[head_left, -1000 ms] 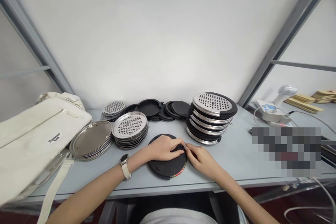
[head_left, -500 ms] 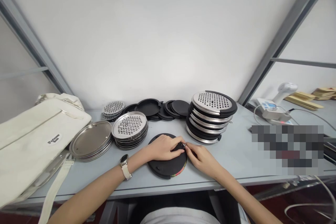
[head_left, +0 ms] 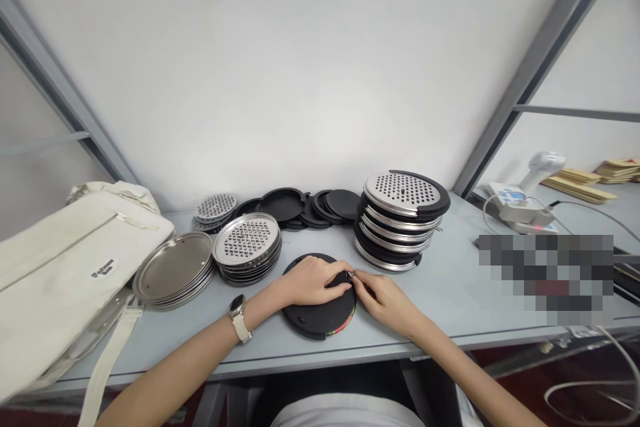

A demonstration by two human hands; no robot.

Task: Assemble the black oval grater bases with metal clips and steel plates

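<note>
left hand (head_left: 313, 281): palm down across the black disc, and there was the thumb parted from the index finger, half open!
right hand (head_left: 381, 299): fingertips pinched together on a small shiny piece (head_left: 349, 275) at the disc's rim.
black disc (head_left: 320, 317): flat on the grey table (head_left: 450, 293), near its front edge, a red-and-yellow stripe (head_left: 345, 325) showing.
neighbours: grater plates (head_left: 247, 240) stacked left, a black-rimmed metal stack (head_left: 404, 195) behind, to the right.

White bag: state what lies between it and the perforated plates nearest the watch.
The head view shows a stack of plain metal plates between the white bag and those perforated plates.
</note>
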